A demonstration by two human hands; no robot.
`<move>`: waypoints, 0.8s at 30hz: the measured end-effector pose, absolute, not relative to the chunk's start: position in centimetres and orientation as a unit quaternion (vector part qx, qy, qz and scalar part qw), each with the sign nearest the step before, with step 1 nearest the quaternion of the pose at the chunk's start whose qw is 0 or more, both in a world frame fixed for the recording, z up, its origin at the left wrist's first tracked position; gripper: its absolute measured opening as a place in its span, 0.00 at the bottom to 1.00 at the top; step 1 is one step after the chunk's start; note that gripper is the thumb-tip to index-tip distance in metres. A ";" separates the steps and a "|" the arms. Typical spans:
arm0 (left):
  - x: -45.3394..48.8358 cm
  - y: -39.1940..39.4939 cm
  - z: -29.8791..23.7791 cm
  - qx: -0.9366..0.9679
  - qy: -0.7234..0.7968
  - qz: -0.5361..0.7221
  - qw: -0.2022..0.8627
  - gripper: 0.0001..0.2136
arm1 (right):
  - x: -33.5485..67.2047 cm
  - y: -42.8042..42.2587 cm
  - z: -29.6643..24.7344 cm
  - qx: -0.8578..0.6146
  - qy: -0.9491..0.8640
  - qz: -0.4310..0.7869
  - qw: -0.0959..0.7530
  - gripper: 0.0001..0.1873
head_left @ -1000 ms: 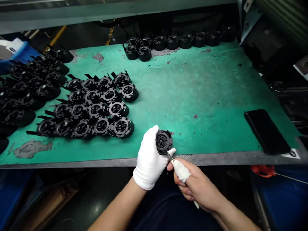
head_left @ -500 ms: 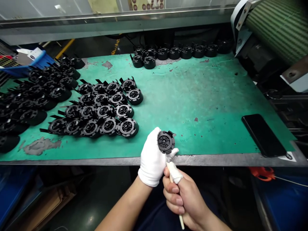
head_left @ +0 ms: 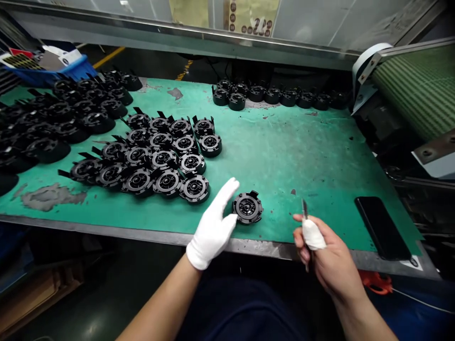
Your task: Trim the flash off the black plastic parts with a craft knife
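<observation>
Head view: the round black part (head_left: 248,208) lies flat on the green surface (head_left: 302,151) near its front edge. It sits just to the right of the gloved left hand (head_left: 212,230), which is open with fingers spread and the thumb tip at the part's rim. The right hand (head_left: 330,260) is farther off to the right, closed around a small blade (head_left: 304,209) that points up. Rows of like parts (head_left: 161,156) fill the left side. A blue bin (head_left: 76,71) at the far left holds flat items I cannot make out.

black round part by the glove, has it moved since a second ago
Yes. The black round part left the gloved left hand and now lies on the green mat, inside the table's front edge.
</observation>
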State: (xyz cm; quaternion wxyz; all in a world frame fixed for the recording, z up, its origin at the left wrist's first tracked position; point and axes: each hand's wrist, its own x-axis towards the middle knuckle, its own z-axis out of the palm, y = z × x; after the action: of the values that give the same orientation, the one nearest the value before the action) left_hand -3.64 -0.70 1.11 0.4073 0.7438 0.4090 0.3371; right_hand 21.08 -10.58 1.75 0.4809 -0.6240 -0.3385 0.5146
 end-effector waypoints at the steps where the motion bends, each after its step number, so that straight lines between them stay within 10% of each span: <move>1: -3.7 -0.6 1.2 0.729 0.419 0.357 0.406 0.31 | 21.8 -10.1 1.5 -0.647 -0.414 0.481 0.422 0.17; 9: -0.6 -0.3 0.3 0.772 0.469 0.309 0.299 0.53 | 23.9 -6.0 1.7 -0.605 -0.751 0.240 0.115 0.21; 24: 0.4 0.3 -0.3 0.760 0.488 0.299 0.309 0.41 | 24.9 -3.1 2.6 -0.548 -0.817 0.172 0.053 0.20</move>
State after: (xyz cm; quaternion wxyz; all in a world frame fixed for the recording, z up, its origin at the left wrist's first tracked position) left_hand 0.39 0.27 -0.27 0.3087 0.7598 0.4879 0.2990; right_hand 24.91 -3.14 2.64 0.0535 -0.5482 -0.8167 0.1723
